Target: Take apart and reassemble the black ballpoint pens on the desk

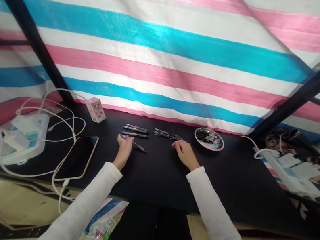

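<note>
The fingers (pixel 121 139) of the left hand (pixel 123 150) are resting on the near end of a black pen (pixel 136 144), and the view is not settling whether they are clenching it or merely lying across it; the pen is slanting away to the right across the bench (pixel 168 179). The fingers (pixel 174 145) of the right hand (pixel 184 153) are curling loosely and appear to be holding nothing, their tips stopping just short of a group of black pens (pixel 165 135). Further pens (pixel 136 131) are lying parallel ahead of the left hand, a spacing that appears to be keeping each one separately reachable. A round steel dish (pixel 208 139) is sitting near the far edge of the bench with dark pens inside it, seemingly keeping them apart from the loose ones. White sleeves (pixel 87 202) are covering both forearms. To the left, a smartphone (pixel 76 158) is lying on the bench with a white cable (pixel 60 197) attached, apparently for charging, near a power strip (pixel 23 138). A second power strip (pixel 289 172) is lying to the right, and a small printed box (pixel 96 109) is standing against a striped tarpaulin (pixel 161 38).
</note>
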The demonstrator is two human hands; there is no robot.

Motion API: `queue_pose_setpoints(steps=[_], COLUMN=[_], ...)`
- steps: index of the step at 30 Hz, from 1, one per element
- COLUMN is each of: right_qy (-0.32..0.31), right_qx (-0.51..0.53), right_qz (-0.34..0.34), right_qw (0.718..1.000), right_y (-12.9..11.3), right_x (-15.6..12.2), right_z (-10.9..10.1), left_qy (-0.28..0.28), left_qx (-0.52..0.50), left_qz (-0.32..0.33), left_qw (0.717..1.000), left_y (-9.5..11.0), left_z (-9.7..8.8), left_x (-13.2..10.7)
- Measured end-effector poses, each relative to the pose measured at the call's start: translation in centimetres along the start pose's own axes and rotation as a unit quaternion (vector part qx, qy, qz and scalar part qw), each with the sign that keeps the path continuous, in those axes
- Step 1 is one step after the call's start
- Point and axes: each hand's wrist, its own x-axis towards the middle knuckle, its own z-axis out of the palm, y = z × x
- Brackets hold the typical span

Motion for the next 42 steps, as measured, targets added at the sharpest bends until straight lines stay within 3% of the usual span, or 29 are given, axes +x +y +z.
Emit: queue_pose_setpoints(steps=[3, 6, 10, 13, 19, 23, 28, 29, 31, 34, 39, 42], right_qy=[0.000, 0.004, 0.006, 0.006, 0.006, 0.047, 0.117, 0.098, -0.011, -0.043, -0.056, -0.068], right_qx=[-0.012, -0.025, -0.045, -0.050, -0.064, -0.059, -0.091, -0.120, -0.165, -0.184, -0.209, -0.209], right_qz=[-0.006, -0.014, -0.020, -0.025, -0.024, -0.024, 0.033, 0.072, 0.165, 0.209, 0.213, 0.198], right_qw=[1.000, 1.000, 0.999, 0.998, 0.998, 0.997, 0.988, 0.985, 0.972, 0.959, 0.953, 0.955], right_y=[0.1, 0.3, 0.6, 0.8, 0.7, 1.2, 6.5, 8.0, 10.9, 13.5, 14.2, 14.1], right_x=[0.0, 0.0, 0.0, 0.0, 0.0, 0.0, 0.5, 0.7, 1.1, 1.5, 1.8, 1.7], right_z=[-0.1, -0.2, -0.2, -0.2, -0.5, -1.4, -4.8, -5.8, -7.7, -9.7, -9.9, -9.4], left_qy=[0.038, 0.011, -0.062, -0.138, -0.147, -0.126, -0.106, -0.104, -0.099, -0.107, -0.232, -0.244], left_qx=[0.228, 0.381, 0.488, 0.498, 0.475, 0.475, 0.481, 0.477, 0.468, 0.452, 0.421, 0.438], left_qz=[0.069, 0.163, 0.279, 0.327, 0.346, 0.348, 0.351, 0.353, 0.364, 0.388, 0.431, 0.446], left_qw=[0.970, 0.910, 0.825, 0.791, 0.796, 0.798, 0.797, 0.798, 0.799, 0.796, 0.764, 0.741], left_y=[-0.2, 0.0, 0.3, 0.4, 0.5, 0.3, 0.0, 0.0, 0.1, 0.2, -0.2, -0.6], left_z=[-0.8, -1.2, -1.3, -1.1, -0.7, -0.6, -0.4, -0.3, 0.1, 1.4, 5.2, 7.6], left_x=[-0.9, -1.9, -2.1, -0.8, 2.4, 3.7, 4.3, 4.2, 3.8, 2.2, -1.3, -2.0])
